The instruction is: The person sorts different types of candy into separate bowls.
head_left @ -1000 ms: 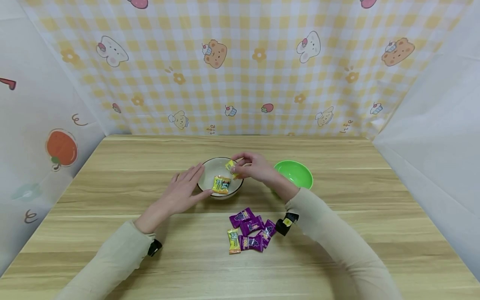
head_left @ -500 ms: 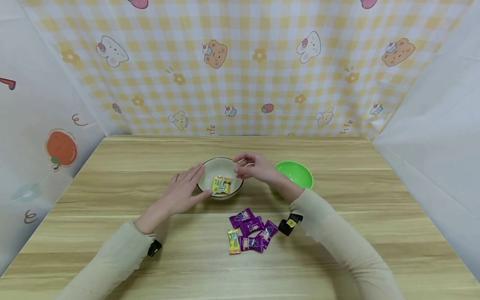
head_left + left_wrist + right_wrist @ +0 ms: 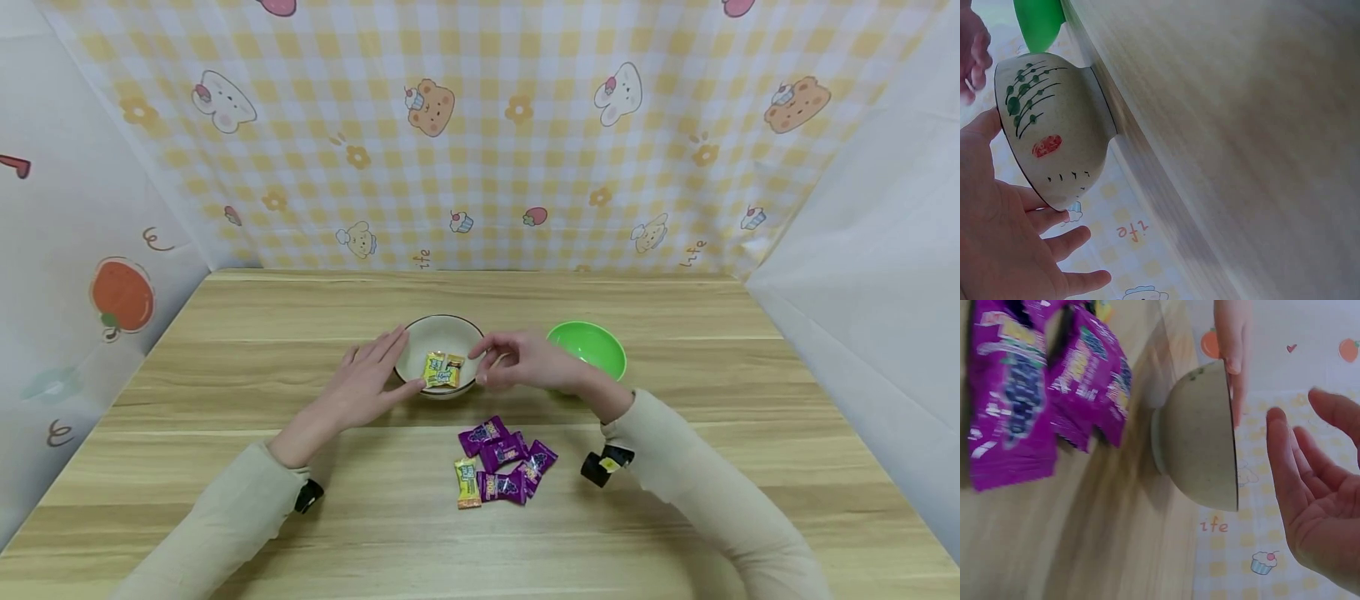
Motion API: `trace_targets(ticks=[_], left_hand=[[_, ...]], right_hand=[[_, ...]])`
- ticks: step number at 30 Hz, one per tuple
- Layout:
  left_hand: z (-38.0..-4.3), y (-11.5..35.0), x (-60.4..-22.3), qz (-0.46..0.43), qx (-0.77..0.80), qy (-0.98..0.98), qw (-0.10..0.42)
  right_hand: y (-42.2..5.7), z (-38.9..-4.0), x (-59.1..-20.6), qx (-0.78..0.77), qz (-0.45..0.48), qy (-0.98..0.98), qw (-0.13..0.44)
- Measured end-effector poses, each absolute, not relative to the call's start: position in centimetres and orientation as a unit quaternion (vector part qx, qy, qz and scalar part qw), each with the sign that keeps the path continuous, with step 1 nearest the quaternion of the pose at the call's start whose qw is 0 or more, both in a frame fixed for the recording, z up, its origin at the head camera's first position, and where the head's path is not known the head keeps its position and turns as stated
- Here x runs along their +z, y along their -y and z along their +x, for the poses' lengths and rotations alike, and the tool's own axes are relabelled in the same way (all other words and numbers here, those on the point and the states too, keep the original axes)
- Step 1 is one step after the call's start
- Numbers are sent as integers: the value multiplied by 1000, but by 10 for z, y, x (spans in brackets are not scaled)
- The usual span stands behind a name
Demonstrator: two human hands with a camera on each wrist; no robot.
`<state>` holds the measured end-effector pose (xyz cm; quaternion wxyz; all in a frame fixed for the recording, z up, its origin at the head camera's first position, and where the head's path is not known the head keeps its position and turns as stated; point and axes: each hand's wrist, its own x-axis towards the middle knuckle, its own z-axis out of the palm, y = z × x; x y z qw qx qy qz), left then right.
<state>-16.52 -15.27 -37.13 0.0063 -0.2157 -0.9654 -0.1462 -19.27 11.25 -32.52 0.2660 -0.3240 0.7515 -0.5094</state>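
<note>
A cream bowl (image 3: 444,333) with a dark rim stands on the table, holding yellow-and-orange wrapped candies (image 3: 441,372). My left hand (image 3: 363,385) spans its left side, thumb and fingers extended and resting at the rim. Green leaf painting marks the bowl's (image 3: 1047,119) outside in the left wrist view, where the left hand's (image 3: 1010,237) fingers spread out straight. Just right of the bowl's rim hovers my right hand (image 3: 531,360), fingers loosely bent and holding nothing. The right wrist view has that hand (image 3: 1325,506) apart from the bowl (image 3: 1200,437), thumb and fingers separated.
A bright green bowl (image 3: 588,346) sits to the right, partly behind the right forearm. In front lie several purple grape-print candies (image 3: 504,452), with one yellow candy (image 3: 467,482) beside them. A checked curtain (image 3: 517,150) hangs behind the table.
The right hand let a yellow candy drop into the cream bowl onto those there, then drew back to the right and slightly nearer. The left hand stayed at the rim.
</note>
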Motion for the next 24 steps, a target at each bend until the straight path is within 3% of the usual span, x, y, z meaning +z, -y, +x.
trace_targets(ticks=[9, 24], left_hand=[[-165, 153, -372, -219, -145, 965, 13], [-164, 153, -371, -218, -142, 965, 12]], right_hand=[[-111, -175, -349, -482, -357, -719, 351], [-100, -157, -370, -439, -362, -738, 364]])
